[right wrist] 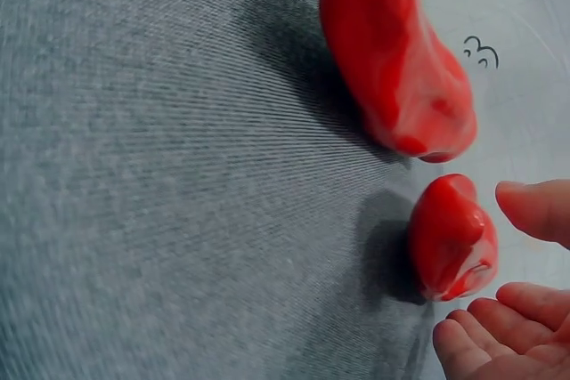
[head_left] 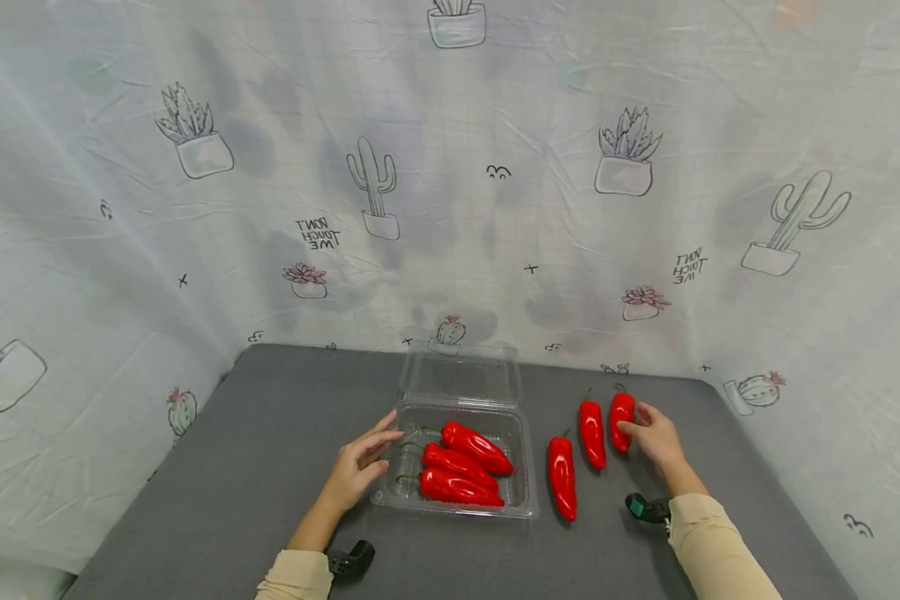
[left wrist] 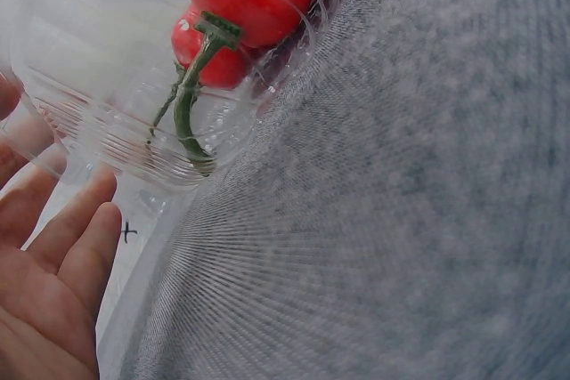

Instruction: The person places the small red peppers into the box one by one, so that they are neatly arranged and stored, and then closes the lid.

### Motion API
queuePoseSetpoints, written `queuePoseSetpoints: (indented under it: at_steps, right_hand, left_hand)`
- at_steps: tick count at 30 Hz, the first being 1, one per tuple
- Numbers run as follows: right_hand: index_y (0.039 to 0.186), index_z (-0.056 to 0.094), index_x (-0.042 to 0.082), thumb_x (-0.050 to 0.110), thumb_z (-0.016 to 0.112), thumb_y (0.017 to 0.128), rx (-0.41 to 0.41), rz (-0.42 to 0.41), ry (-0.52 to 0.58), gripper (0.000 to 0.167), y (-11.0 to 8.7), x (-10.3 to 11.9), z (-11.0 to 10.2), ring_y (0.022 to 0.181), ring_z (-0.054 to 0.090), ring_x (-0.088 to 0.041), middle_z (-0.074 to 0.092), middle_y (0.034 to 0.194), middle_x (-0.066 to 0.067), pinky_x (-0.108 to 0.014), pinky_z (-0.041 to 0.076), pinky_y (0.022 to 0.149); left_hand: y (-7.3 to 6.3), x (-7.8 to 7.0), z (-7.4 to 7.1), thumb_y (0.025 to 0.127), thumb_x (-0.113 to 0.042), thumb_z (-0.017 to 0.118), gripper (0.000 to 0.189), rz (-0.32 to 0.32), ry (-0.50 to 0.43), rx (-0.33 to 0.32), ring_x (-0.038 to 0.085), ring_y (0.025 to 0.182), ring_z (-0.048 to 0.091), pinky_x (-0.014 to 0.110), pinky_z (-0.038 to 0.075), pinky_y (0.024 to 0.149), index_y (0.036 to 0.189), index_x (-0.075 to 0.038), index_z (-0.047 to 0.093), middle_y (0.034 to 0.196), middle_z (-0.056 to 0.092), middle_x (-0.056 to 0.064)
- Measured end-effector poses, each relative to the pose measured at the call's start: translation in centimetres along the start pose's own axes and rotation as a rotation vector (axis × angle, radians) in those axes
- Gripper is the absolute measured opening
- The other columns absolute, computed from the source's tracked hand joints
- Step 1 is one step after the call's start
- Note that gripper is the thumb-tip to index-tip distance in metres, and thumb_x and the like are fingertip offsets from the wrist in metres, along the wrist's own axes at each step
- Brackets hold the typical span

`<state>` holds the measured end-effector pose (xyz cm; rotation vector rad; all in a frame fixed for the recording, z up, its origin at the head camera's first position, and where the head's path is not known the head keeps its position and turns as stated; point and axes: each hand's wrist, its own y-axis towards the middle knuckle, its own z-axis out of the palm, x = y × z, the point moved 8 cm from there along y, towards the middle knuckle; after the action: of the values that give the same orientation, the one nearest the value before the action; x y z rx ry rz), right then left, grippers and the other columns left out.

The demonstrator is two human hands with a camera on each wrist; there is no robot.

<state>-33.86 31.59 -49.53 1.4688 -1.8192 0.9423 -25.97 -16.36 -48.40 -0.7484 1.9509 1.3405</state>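
In the head view, a clear plastic clamshell box [head_left: 530, 479] stands with its lid [head_left: 461, 379] raised at the back. Three red peppers [head_left: 477, 447] with green stems lie inside it. My left hand [head_left: 354, 468] is at the box's left wall, fingers spread and relaxed; the left wrist view shows the fingertips [left wrist: 105, 186] right by the ribbed plastic. To the right of the box are three loose red peppers. My right hand [head_left: 657, 439] reaches around the rightmost pepper [head_left: 621, 421]. Seen from the right wrist, thumb and fingers stand apart on either side of that pepper [right wrist: 452, 238].
Two other loose peppers, the middle one [head_left: 592, 435] and the nearest one [head_left: 562, 479], lie between the box and my right hand. The dark grey tabletop [head_left: 270, 467] meets a pale curtain [head_left: 495, 217] printed with cacti at the back and sides.
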Motion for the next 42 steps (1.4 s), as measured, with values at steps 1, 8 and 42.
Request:
queuePoseSetpoints:
  at_steps: [1,8,42]
  right_hand:
    - [0.146,0.012,-0.013,0.014,0.056,0.091,0.000,0.003,0.003,0.075,0.1,-0.1,0.1,0.137,0.021,-0.048,0.019,0.149,-0.035,-0.057,0.027,0.111]
    - [0.146,0.013,-0.013,0.012,0.057,0.090,-0.001,0.015,0.016,0.075,0.4,-0.3,0.4,0.137,0.022,-0.048,0.020,0.147,-0.037,-0.056,0.027,0.110]
    - [0.147,0.026,-0.006,0.008,0.055,0.091,-0.138,0.004,0.085,0.064,0.5,-0.7,1.0,0.133,0.035,-0.042,0.032,0.145,-0.032,-0.050,0.035,0.107]
  left_hand:
    - [0.0,0.1,0.0,0.080,0.018,0.052,0.042,-0.008,-0.004,-0.002,0.020,0.133,0.043,0.021,0.039,0.103,0.121,0.013,0.055,0.142,0.034,0.036]
    - [-0.1,0.4,0.0,0.079,0.016,0.053,0.044,-0.012,0.004,-0.011,0.019,0.134,0.042,0.018,0.040,0.102,0.122,0.009,0.057,0.142,0.035,0.037]
    - [0.0,0.2,0.0,0.081,0.014,0.054,0.041,-0.003,-0.007,-0.008,0.020,0.133,0.044,0.019,0.040,0.102,0.121,0.011,0.057,0.141,0.034,0.038]
